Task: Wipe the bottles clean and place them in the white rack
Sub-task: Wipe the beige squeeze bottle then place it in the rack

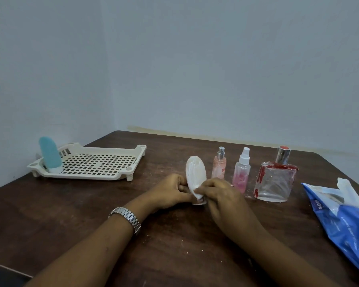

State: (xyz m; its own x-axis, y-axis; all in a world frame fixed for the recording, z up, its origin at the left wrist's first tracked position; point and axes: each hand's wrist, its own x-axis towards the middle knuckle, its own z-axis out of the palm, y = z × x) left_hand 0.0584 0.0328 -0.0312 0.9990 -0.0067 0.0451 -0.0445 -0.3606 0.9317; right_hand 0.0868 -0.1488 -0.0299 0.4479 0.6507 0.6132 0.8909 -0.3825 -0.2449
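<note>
Steadying white oval bottle (195, 172) mid-counter (174, 255) in curled left grip (170, 190), right grip (218, 193) pinching wipe (197, 192) against it; risking toppling adjacent pink perfume bottle (219, 168).

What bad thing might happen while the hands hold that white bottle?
1. The right hand is very close to the pink spray and the clear spray. A bump might topple them, perhaps against the glass bottle.
2. The white bottle is tall, and the left hand and the right hand hold it only near its bottom, so it might slip or tip.
</note>
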